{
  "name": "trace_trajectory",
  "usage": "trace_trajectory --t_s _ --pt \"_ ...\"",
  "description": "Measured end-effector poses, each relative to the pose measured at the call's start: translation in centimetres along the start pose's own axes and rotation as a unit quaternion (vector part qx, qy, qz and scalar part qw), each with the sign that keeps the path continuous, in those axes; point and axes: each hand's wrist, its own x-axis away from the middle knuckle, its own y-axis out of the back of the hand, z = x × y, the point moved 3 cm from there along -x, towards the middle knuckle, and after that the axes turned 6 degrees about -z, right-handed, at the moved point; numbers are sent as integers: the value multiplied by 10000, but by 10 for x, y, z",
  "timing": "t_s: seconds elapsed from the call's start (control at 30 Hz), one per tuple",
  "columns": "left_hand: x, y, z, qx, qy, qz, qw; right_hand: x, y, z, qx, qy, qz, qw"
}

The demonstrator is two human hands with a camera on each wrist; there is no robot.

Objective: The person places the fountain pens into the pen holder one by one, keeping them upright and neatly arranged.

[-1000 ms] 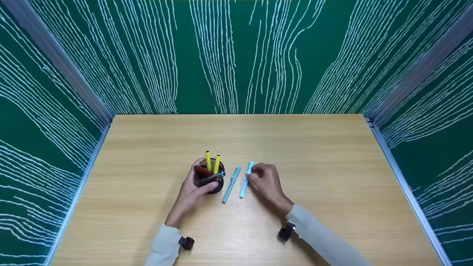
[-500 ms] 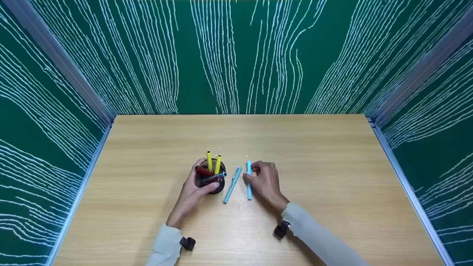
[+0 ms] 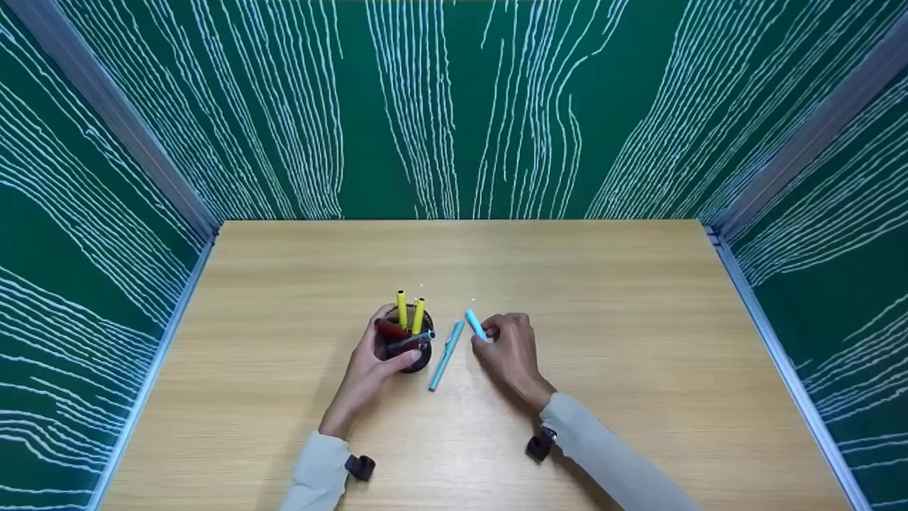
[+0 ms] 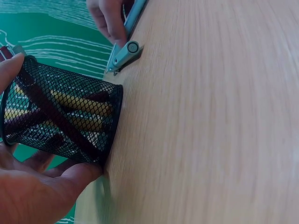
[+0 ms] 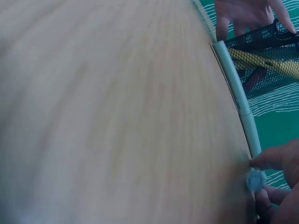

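Observation:
My left hand [image 3: 367,369] grips a black mesh pen cup [image 4: 65,109] that stands upright on the table, fingers behind it and thumb across the front. In the cup are two yellow pens [image 3: 401,310], dark red pens [image 3: 391,329] and a light blue pen [image 3: 420,337] leaning on the rim. To the right of the cup, my right hand [image 3: 512,349] pinches a light blue pen [image 3: 474,323] between thumb and fingers; its lower part is hidden by the hand. Between the cup and that hand lies another light blue pen [image 3: 445,360], slanted on the table.
A wooden table [image 3: 603,305] spreads around the hands, with small white specks beyond the pens. Green walls [image 3: 638,92] with wavy white lines border its back and sides, joined by grey metal frame posts [image 3: 801,128]. A black wrist camera [image 3: 360,467] sits on each sleeve.
The light blue pen in my right hand has turned, its upper end tilting left and its lower end passing behind the hand. My left hand and the cup have stayed in place.

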Motion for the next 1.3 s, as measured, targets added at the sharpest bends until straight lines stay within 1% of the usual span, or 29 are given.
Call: trace_trajectory --t_s 0.1,0.3,0.47,0.63,0.8,0.9,1.03,1.17,1.3 --pt "1 -1 0 157 4 59 9999 1 0 -2 18 -35 6 10000" --pt "0 -1 -1 149 -34 31 9999 3 3 -3 -49 -22 -54 10000" --pt "1 -1 0 85 4 5 10000 6 8 -6 -298 -47 -67 9995" --pt "1 -1 -1 27 9 -33 10000 7 14 -9 -678 -231 -61 9974" --pt "1 0 -1 -12 33 -38 10000 10 20 -12 -1284 -471 58 9906" --pt "1 0 -1 -55 60 -72 9999 13 25 -12 -1706 -609 171 9833" --pt "0 0 -1 -88 68 -133 9999 16 30 -13 -2102 -786 248 9742" --pt "0 -1 -1 -103 78 -160 9998 18 35 -11 -2230 -869 310 9704" --pt "0 -1 -1 -129 131 -156 9997 20 40 -6 -2347 -826 388 9678"
